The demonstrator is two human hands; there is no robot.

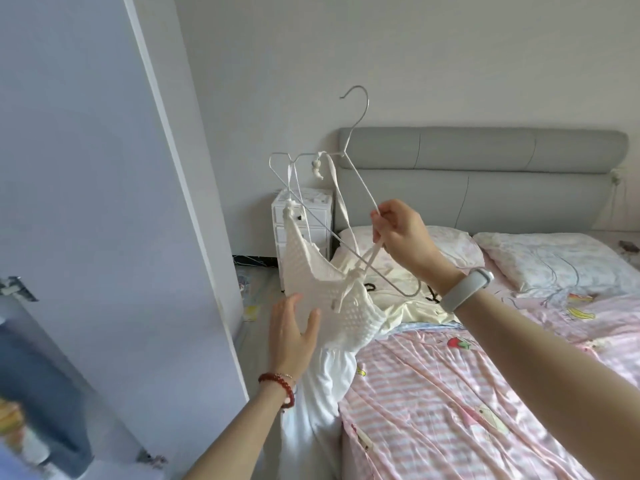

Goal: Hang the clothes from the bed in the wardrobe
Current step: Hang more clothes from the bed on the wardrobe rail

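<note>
Beside the pink-sheeted bed, right hand pinches the wire hanger; left hand, fingers spread, steadies the white dress (probably light, floppy; best carried by the hanger).

Wardrobe door left, bed right — nightstand between, behind.

The bed wore a pink striped sheet with cartoon prints — 2 pillows lay at the grey headboard, and a pale yellow garment lay crumpled just below the nearer pillow.
</note>
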